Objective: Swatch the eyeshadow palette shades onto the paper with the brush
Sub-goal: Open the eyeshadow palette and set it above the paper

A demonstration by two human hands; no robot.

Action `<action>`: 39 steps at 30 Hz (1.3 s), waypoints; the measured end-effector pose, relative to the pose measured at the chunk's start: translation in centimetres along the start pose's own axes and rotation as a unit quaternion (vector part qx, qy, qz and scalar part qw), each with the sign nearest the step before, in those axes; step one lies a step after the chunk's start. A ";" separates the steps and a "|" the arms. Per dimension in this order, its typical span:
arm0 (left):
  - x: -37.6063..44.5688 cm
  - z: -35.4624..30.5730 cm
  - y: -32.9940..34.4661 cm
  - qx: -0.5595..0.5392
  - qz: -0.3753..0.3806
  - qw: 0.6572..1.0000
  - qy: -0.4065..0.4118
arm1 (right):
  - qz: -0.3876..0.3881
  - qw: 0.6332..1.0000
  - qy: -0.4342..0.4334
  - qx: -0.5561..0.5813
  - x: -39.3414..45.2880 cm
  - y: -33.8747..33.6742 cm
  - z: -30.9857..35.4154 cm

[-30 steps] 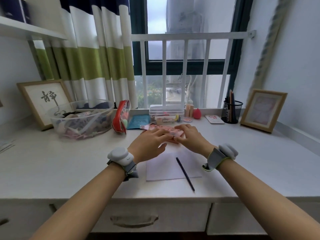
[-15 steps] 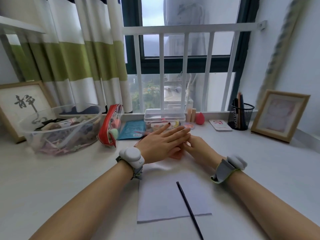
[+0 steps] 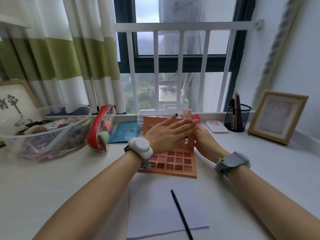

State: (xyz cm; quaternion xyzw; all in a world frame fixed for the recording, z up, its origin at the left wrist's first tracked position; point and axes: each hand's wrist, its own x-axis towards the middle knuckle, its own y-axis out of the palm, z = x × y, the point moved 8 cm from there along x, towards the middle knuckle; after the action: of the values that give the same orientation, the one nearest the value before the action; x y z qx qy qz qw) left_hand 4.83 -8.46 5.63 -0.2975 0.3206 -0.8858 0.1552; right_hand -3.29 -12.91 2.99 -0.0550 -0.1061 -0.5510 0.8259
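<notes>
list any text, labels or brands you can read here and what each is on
Framed calligraphy: a large black brush-written character, cut off by the picture's edge, not safely readable.
Blue sachet: printed lines and a small label, too blurred to read.
White card: pink picture with a line of script under it, too small to read.
Eyeshadow palette: no readable text.

Both hands forward, left flat-fingered, right seemingly loosely curled.
</notes>
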 end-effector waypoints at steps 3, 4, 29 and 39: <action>0.2 0.2 0.6 -0.028 0.016 0.999 -0.005 | -0.013 0.999 0.025 0.014 1.0 -0.2 -0.8; 0.2 0.3 0.9 -0.038 0.023 0.999 -0.007 | -0.016 0.999 0.033 0.021 1.3 -0.1 -1.1; -6.9 -1.6 0.1 -0.262 0.203 0.929 -0.164 | -0.003 0.859 0.074 -0.507 -1.5 -1.1 -1.9; -9.1 -4.4 -2.4 -0.279 0.211 0.925 -0.151 | 0.014 0.871 0.055 -0.487 -6.1 0.1 0.0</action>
State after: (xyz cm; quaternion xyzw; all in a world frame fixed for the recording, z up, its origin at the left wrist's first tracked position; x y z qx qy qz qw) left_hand 8.92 -0.31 0.55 -0.3846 0.5825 -0.6519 0.2963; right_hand -5.43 -7.37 1.51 -0.4217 0.2220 -0.5230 0.7067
